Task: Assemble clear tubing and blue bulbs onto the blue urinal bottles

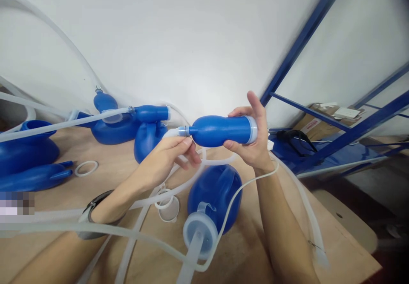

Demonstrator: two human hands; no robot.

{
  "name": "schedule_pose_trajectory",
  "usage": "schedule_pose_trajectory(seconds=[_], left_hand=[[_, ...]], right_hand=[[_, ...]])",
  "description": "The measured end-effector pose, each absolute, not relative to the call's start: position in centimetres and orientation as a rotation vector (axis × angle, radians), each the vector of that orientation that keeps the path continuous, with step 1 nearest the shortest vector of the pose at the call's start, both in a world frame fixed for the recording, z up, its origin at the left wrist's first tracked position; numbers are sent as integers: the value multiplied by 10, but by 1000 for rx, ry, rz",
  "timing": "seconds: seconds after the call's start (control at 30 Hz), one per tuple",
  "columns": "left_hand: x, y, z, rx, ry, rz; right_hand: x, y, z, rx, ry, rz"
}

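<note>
A blue rubber bulb [220, 130] lies sideways in the air between my hands. My right hand [252, 137] is wrapped round its right end, by the pale translucent cap [253, 130]. At its narrow left end, a metal clamp [184, 130] joins it to a whitish hose. My left hand [182, 152] has its thumb and forefinger pinched just below that clamp. Under my hands, a large blue jug [214, 194] rests on the table, with a translucent lid [200, 235] and a hose leading from it. A thin tube passes near my right wrist.
More blue vessels [115, 126] and a second blue bulb [151, 113] stand at the left of the wooden table [105, 158]. A white ring [86, 168] and a round lid [168, 208] lie there too. Blue metal shelving [306, 109] rises at the right, beside a loose hose [303, 199].
</note>
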State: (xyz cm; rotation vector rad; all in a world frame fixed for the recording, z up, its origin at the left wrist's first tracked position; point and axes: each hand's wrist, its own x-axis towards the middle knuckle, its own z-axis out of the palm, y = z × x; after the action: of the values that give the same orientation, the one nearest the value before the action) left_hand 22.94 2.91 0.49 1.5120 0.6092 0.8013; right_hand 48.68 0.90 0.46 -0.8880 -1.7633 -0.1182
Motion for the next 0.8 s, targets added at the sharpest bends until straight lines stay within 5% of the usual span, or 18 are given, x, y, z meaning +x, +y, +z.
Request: schedule_pose_trajectory(seconds=[0.8], left_hand=[[216,37,18,1699,747,687]], right_hand=[[497,15,4,-901,-1705,-184]])
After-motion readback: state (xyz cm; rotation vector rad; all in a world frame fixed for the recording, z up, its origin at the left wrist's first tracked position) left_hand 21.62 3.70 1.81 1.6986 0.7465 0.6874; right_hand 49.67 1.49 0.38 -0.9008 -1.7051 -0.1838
